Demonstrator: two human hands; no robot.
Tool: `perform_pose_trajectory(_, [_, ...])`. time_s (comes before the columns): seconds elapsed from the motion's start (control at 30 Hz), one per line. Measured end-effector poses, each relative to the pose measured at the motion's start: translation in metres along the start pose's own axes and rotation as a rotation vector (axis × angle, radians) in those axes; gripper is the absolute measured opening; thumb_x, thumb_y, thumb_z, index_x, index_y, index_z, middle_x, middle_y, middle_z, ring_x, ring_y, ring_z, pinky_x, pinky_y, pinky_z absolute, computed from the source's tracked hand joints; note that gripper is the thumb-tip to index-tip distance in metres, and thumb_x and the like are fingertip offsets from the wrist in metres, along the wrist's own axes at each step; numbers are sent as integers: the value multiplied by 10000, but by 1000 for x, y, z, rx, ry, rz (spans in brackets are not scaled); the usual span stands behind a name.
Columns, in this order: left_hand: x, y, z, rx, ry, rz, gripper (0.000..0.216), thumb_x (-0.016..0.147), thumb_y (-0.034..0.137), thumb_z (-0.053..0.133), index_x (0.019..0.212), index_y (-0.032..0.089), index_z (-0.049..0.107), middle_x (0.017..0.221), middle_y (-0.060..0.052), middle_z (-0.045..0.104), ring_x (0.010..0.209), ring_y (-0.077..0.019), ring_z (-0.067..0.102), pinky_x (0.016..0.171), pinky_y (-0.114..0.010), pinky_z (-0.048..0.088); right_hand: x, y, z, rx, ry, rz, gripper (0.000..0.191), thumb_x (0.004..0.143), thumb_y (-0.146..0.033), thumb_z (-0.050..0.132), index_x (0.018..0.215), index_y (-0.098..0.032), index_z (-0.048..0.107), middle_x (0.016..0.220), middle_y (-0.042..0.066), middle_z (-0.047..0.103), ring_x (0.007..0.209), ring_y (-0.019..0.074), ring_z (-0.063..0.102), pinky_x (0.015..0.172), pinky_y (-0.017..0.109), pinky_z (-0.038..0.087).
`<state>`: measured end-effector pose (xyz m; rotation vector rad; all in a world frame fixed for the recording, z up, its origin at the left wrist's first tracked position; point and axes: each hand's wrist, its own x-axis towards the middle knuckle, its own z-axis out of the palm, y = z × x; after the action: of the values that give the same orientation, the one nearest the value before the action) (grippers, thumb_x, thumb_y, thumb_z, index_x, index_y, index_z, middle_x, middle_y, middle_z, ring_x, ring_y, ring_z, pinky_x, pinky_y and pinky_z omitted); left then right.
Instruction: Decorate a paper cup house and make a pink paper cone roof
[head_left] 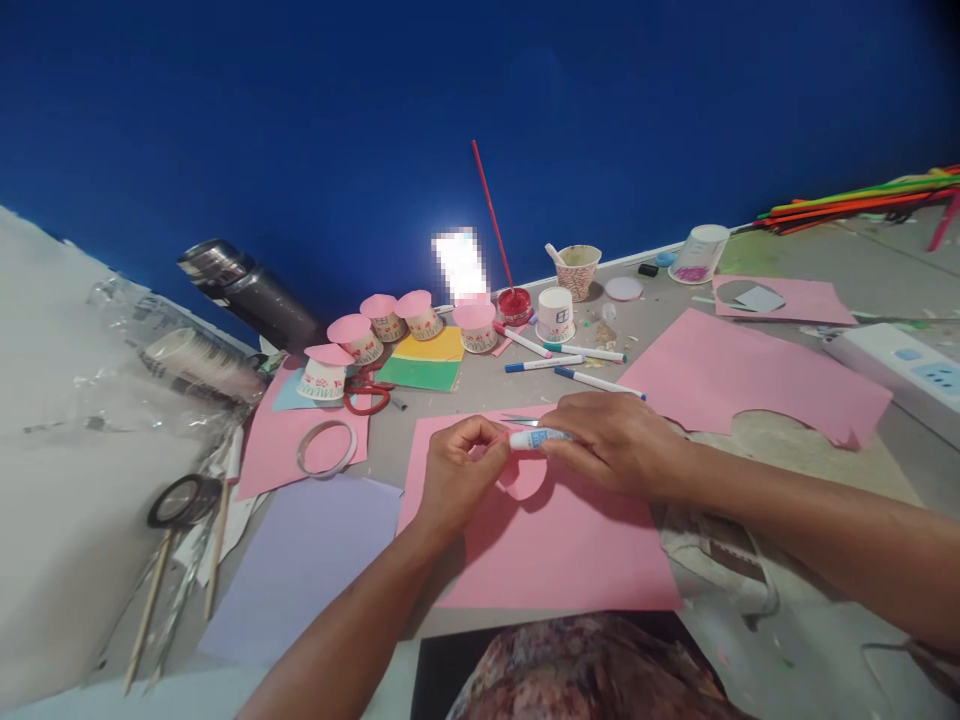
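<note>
My left hand (466,472) pinches the edge of a small rounded piece of pink paper (527,482). In my right hand (619,445) is a white and blue tube (537,438), which looks like glue, its tip at the paper beside my left fingertips. Both hands are over a large pink sheet (555,560) on the table. Just behind the tube a pair of metal blades (519,420) shows in part. Farther back, several small paper cups (324,380) with drawn patterns wear pink paper tops. A cup with a drawn window (555,316) has a plain white top.
Several markers (600,383) lie behind my right hand. Left are red-handled scissors (367,400), a tape roll (327,448), a purple sheet (307,570) and a dark flask (247,295). Right are cut pink paper (720,370) and a power strip (911,365). A blue wall (300,120) bounds the back.
</note>
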<state>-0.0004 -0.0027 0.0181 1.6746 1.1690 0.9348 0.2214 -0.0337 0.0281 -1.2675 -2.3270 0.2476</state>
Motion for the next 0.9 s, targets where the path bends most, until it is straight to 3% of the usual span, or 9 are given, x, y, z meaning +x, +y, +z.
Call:
perform_pose_trajectory(0.17, [0, 2, 0, -7, 23, -3, 127, 753, 208, 663, 628, 182, 669, 664, 5, 702, 645, -135, 589, 632, -248, 443, 1, -1, 2, -1, -22, 35, 473, 1114, -415, 384, 890, -170, 721, 809, 63, 737, 730, 188, 627, 664, 331, 313])
perform_pose_trajectory(0.37, [1, 2, -1, -16, 6, -112, 175, 778, 233, 673, 608, 188, 672, 585, 2, 689, 593, -141, 590, 623, -257, 451, -2, -3, 7, -30, -6, 8, 458, 1107, -413, 403, 922, -149, 728, 845, 87, 754, 761, 207, 650, 677, 337, 317])
perform_pose_trajectory(0.53, [1, 3, -1, 20, -5, -27, 165, 768, 201, 672, 604, 186, 685, 649, -6, 732, 648, -144, 627, 659, -248, 476, 1, -5, 2, 74, -19, 96, 379, 1066, -365, 470, 851, -163, 709, 809, 75, 737, 728, 192, 616, 659, 324, 315])
perform_pose_trajectory(0.63, [0, 5, -1, 12, -21, -21, 163, 771, 217, 688, 612, 183, 692, 662, -9, 742, 640, -144, 642, 644, -242, 483, 5, -3, -5, 300, 3, 194, 323, 1022, -335, 497, 823, -171, 691, 775, 55, 708, 705, 175, 584, 652, 308, 355])
perform_pose_trajectory(0.73, [0, 6, -1, -15, -17, -67, 183, 762, 244, 734, 599, 177, 684, 677, -26, 757, 652, -153, 662, 644, -243, 496, 9, 4, -11, 724, 10, 381, 314, 989, -413, 539, 801, -185, 645, 638, -2, 594, 576, 139, 520, 567, 280, 382])
perform_pose_trajectory(0.83, [1, 5, -1, -62, 0, -134, 196, 756, 266, 752, 598, 173, 682, 623, -26, 739, 613, -152, 653, 615, -244, 493, 14, 12, -12, 1170, 37, 511, 303, 846, -467, 729, 925, -191, 633, 734, -8, 623, 596, 124, 543, 540, 255, 419])
perform_pose_trajectory(0.9, [2, 4, 0, -68, 10, -145, 198, 753, 268, 751, 595, 172, 679, 592, -20, 724, 581, -147, 638, 593, -243, 484, 15, 14, -10, 1300, 19, 542, 380, 741, -428, 821, 970, -198, 624, 780, -17, 622, 617, 113, 535, 538, 242, 413])
